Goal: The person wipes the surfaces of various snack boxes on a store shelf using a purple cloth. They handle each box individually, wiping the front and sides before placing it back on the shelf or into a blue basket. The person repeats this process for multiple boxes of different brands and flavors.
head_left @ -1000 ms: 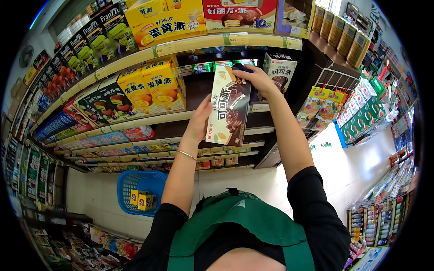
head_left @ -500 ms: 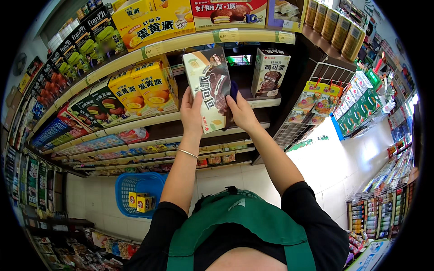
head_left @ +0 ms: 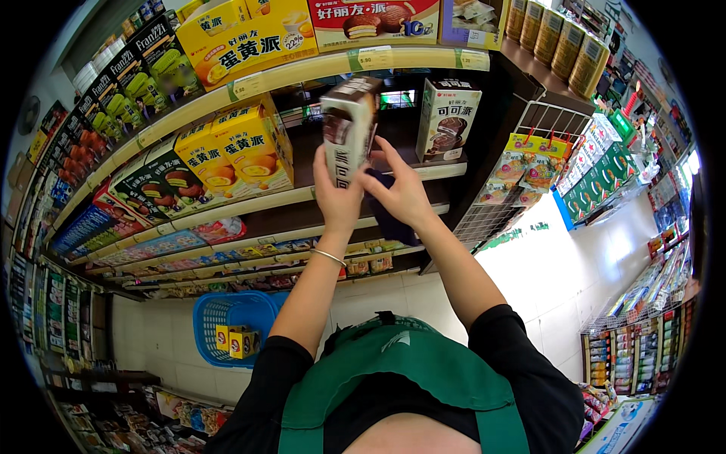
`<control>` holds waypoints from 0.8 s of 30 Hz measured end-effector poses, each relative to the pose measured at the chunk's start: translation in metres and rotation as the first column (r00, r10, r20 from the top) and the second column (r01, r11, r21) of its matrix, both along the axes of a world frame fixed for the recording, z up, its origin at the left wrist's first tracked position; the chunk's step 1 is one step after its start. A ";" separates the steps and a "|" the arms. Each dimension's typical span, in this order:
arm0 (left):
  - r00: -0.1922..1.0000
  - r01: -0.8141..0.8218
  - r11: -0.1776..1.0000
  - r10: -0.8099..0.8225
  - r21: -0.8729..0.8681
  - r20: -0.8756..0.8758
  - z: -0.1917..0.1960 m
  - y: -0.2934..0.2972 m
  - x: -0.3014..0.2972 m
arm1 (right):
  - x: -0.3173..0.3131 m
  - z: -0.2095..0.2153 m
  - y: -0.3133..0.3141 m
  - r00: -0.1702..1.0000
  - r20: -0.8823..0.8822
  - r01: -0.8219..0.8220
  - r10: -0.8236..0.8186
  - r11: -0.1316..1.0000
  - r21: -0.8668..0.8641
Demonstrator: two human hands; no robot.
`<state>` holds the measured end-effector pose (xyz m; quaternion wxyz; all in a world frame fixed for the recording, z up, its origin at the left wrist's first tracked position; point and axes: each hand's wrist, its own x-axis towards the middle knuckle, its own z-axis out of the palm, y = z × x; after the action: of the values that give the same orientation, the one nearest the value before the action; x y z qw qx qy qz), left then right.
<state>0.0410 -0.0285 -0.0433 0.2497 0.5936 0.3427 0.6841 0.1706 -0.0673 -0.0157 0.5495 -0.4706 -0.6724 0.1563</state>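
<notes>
My left hand grips a white and brown box of chocolate pies by its lower end, holding it upright in front of the shelf. A narrow side of the box faces me, slightly blurred. Beside it, my right hand has its fingers bent around a dark purple cloth that hangs below the palm. The right fingertips are close to the box's lower edge; whether they touch it I cannot tell. A similar pie box stands on the shelf to the right.
Yellow pie boxes and dark ones fill the shelf's left part. More packages, including a red box, line the shelf above. A blue basket with small yellow packs is on the floor. A wire rack with hanging snack bags borders the right.
The pie box has been turned from its broad face to a narrow side. My right hand has shifted down from the box's edge, and more of the cloth shows.
</notes>
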 end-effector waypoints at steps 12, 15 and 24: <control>0.847 0.165 0.969 -0.044 0.182 -0.530 -0.017 0.022 -0.007 | 0.012 -0.005 0.058 0.971 -0.040 0.241 -0.237 0.953 0.182; 0.840 0.199 0.980 -0.159 0.022 -0.519 -0.025 0.026 -0.008 | 0.006 0.002 0.060 0.986 -0.010 0.168 -0.168 0.985 0.036; 0.749 0.130 0.987 -0.036 0.094 -0.662 -0.026 0.061 -0.010 | 0.010 -0.014 0.117 0.926 0.115 0.360 -0.359 0.933 0.014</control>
<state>0.0307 0.0322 -0.0692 0.1030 0.8261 0.3352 0.4412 0.1808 0.0494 -0.0300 0.5274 -0.5959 -0.6050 0.0280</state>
